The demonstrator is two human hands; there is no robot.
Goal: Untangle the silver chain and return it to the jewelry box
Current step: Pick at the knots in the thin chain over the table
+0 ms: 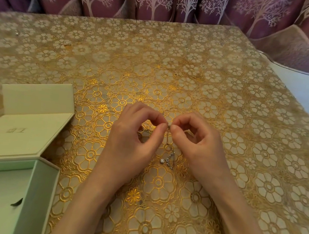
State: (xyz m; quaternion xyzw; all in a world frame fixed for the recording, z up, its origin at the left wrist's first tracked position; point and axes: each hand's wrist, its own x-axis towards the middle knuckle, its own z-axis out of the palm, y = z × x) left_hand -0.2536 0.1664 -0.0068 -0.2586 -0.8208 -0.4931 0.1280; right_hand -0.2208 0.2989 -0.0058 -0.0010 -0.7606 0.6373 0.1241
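both hands are raised just above the middle of the desk (227, 82), which wears a gold flower-patterned cloth. the left hand (129, 139) and the right hand (201, 145) each have a closed grip, thumb and forefinger pinching the top of the silver chain (168, 136), fingertips almost touching. the chain hangs between the wrists, and its lower end, a small tangle with a round pendant (162, 160), lies on the cloth. the jewelry box (44, 191), pale green, sits open at the near left corner, well apart from the chain, with its lid (28, 124) folded back. purple tree-print curtains (160, 3) hang behind the desk
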